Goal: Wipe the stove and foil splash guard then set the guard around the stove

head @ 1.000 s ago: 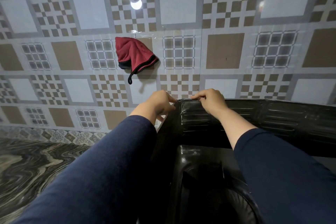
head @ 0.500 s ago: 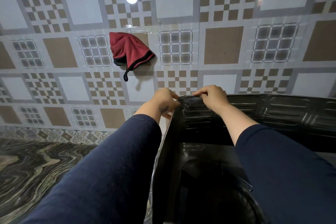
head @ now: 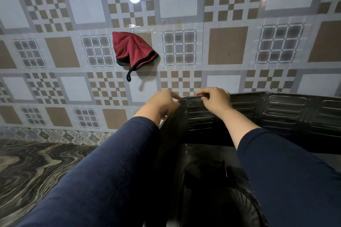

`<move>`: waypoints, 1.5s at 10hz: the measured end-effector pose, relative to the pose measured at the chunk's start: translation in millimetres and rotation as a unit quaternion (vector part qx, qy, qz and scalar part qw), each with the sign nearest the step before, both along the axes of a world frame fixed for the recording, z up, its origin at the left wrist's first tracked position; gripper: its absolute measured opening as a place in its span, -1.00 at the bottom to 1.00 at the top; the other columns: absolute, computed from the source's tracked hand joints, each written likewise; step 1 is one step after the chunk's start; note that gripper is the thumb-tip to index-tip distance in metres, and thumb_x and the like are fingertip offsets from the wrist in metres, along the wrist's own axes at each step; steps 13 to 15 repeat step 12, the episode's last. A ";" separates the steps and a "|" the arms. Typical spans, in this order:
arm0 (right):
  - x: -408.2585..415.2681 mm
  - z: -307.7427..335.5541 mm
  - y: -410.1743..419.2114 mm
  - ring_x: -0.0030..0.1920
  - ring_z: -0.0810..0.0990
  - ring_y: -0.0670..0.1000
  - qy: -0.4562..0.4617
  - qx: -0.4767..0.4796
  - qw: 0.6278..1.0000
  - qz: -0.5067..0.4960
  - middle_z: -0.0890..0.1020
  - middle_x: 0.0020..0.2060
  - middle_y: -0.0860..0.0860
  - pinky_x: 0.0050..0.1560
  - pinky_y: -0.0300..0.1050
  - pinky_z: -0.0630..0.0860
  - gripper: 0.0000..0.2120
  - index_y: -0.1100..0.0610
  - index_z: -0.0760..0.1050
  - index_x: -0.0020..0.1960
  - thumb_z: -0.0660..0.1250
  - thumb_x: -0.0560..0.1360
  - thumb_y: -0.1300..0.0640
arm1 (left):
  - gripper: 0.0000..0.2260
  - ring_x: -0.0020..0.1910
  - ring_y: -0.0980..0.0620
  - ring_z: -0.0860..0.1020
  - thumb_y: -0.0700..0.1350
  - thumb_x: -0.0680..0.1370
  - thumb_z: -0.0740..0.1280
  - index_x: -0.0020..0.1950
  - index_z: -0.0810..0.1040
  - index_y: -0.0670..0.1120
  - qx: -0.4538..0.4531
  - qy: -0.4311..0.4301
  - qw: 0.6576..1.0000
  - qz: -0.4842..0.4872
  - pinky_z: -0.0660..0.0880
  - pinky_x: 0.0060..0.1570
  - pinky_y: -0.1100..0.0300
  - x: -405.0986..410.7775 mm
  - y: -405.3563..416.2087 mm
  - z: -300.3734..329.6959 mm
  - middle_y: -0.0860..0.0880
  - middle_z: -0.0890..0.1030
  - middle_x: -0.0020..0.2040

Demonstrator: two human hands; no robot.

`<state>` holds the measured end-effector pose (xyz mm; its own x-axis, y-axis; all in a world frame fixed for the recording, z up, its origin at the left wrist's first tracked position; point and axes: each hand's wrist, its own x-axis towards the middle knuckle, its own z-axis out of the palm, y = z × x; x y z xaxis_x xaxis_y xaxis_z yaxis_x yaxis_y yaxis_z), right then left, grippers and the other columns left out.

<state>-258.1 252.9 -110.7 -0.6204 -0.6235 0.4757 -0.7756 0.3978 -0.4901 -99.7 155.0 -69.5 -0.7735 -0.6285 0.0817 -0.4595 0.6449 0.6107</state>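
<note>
Both hands are seen at the top edge of the splash guard (head: 287, 114), at the corner fold where its back panel meets its left side panel. The left hand (head: 162, 104) is at about 12 o'clock of the frame centre, just outside the corner, fingers curled in a narrow grip that appears pinched on the guard's top edge at the fold; exact contact is partly hidden by the hand itself. The right hand (head: 215, 100) is just beside it, at 1 o'clock, thumb and fingers closed in a pinch on the top rim of the back panel. The two hands are near each other but not touching.

The guard is seen upright, dark and ribbed, its back panel running toward 3 o'clock along the tiled wall (head: 227, 46), its left panel coming toward the camera between the forearms. The stove (head: 206, 186) is inside the guard at 5 o'clock, black and glossy, largely in shadow; a round ridged part is seen at its near edge, detail cannot be told.

A red cloth (head: 132, 49) with black trim is hung on the wall at 11 o'clock, well apart from the hands. The marbled counter (head: 33, 175) is at 8 o'clock. Both forearms are covered by navy sleeves (head: 103, 180).
</note>
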 end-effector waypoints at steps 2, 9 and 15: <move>2.2 -0.2 0.7 0.19 0.54 0.06 0.009 0.004 1.000 0.002 0.65 0.14 -0.06 0.27 -0.02 0.26 -0.76 -0.10 0.59 0.12 0.27 0.55 0.15 | -0.60 0.18 -0.05 0.56 0.06 0.51 0.33 0.35 0.48 0.09 -0.062 -0.040 0.997 0.008 0.49 0.21 0.02 0.2 -1.5 -0.5 -0.05 0.59 0.23; 27.1 23.2 21.0 0.31 0.38 0.07 0.065 0.068 0.995 0.019 0.54 0.26 -0.04 0.30 0.09 0.28 -0.67 -0.12 0.52 0.23 0.37 0.48 0.07 | -0.51 0.32 -0.06 0.45 0.03 0.52 0.29 0.45 0.32 0.07 -0.201 -0.062 0.978 0.013 0.48 0.19 -0.05 0.5 21.6 -2.7 0.00 0.46 0.37; 155.2 19.2 176.1 0.12 0.54 -0.15 -0.008 0.138 0.988 0.069 0.59 0.10 -0.22 0.19 -0.14 0.45 -0.72 -0.14 0.55 0.18 0.34 0.47 -0.05 | -0.69 0.27 0.04 0.46 -0.04 0.47 0.29 0.20 0.54 0.08 -0.356 0.242 0.901 -0.048 0.38 0.18 0.07 127.3 130.4 -39.8 0.12 0.53 0.22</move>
